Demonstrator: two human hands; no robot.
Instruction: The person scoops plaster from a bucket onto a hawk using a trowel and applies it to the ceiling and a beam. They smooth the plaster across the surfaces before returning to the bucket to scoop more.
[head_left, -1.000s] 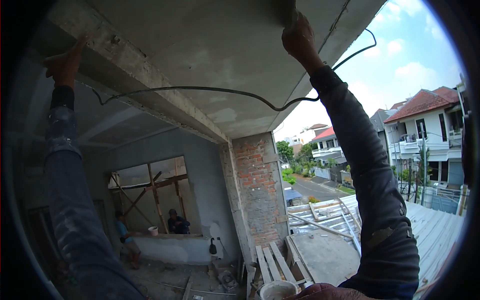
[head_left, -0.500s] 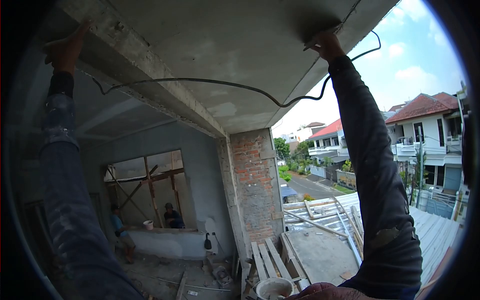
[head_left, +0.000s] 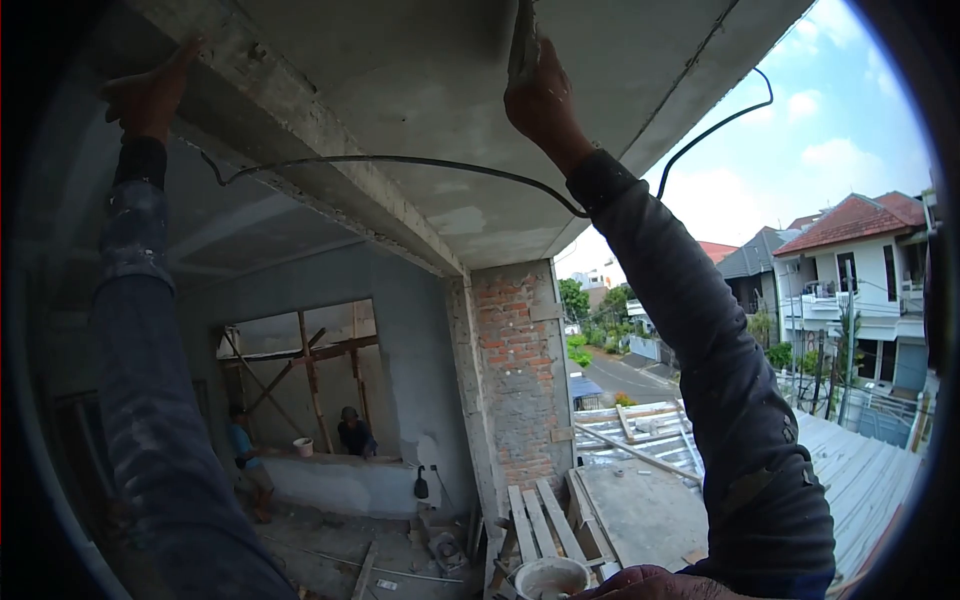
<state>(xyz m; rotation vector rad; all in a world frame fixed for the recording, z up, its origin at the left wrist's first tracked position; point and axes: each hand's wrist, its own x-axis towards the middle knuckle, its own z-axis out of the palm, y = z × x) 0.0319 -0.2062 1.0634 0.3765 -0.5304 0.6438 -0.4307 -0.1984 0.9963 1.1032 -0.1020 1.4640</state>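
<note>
Overhead, my right hand [head_left: 541, 105] is closed on a flat plastering trowel [head_left: 522, 42], seen nearly edge-on against the grey ceiling [head_left: 420, 90]. The trowel's far end runs out of the top of the view. My left hand [head_left: 150, 95] is raised against the concrete beam [head_left: 290, 115], fingers apart and holding nothing, with part of it in shadow. A black cable [head_left: 430, 160] hangs in a loose curve below the ceiling, passing behind my right forearm.
Below me stand a bucket [head_left: 552, 578] and wooden planks [head_left: 533, 522]. A brick column [head_left: 515, 375] rises ahead. Two people are near the wall opening [head_left: 300, 380], one in a blue shirt [head_left: 243, 445]. Corrugated roofing [head_left: 850, 450] and houses lie beyond the open right side.
My right hand has swept the trowel left across the ceiling, away from the outer edge. My left hand stays at the beam; the view has shifted slightly.
</note>
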